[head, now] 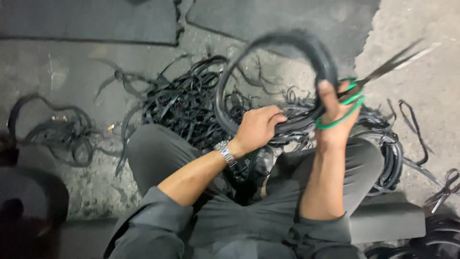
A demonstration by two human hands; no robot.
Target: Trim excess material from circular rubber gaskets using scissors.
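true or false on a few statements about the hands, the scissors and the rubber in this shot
1. The right hand holds green-handled scissors. True.
2. The left hand is empty and resting on the knee. False: it grips the black rubber loop.
3. The scissors have red handles. False: they are green.
4. A pile of black strips lies on the ground ahead of the knees. True.
5. A metal wristwatch sits on the left wrist. True.

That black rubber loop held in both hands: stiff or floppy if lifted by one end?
Probably springy rather than limp: the black rubber loop holds an arch above the left hand and right hand. Likely light, as fingers alone support it. Unlikely to slip, since rubber grips.
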